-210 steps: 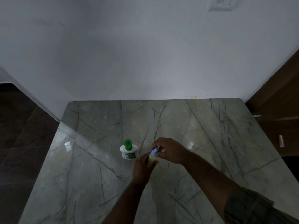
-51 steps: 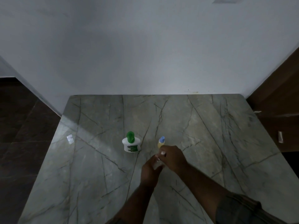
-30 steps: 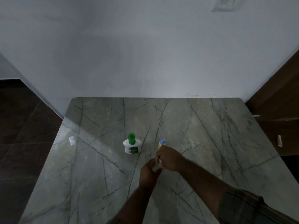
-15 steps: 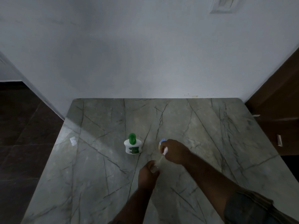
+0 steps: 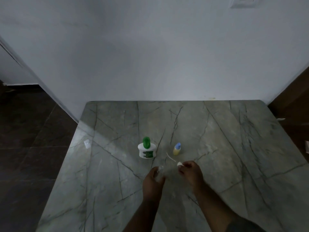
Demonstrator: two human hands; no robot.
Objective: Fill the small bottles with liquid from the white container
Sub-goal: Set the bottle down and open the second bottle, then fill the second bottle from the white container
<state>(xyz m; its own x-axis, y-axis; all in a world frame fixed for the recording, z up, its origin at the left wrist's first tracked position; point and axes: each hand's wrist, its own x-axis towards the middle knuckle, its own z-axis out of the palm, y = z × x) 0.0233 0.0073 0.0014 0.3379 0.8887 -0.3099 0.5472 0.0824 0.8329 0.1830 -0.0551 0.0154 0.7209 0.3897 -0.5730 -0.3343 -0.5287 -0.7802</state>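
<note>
Gripping a small clear bottle (image 5: 159, 169), barely legible in dim light, left hand (image 5: 153, 180) curls fingers around it. Right hand (image 5: 189, 171) pinches a white cap with dip tube (image 5: 178, 163) just beside. Beyond: yellow-filled bottle (image 5: 176, 149), white container (image 5: 146, 150) on marble table (image 5: 234, 148). Forearms cut off below.

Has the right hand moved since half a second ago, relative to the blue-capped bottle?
Yes. The right hand has pulled back toward the person, away from the blue-capped bottle, which it partly covered then, carrying a white cap.
</note>
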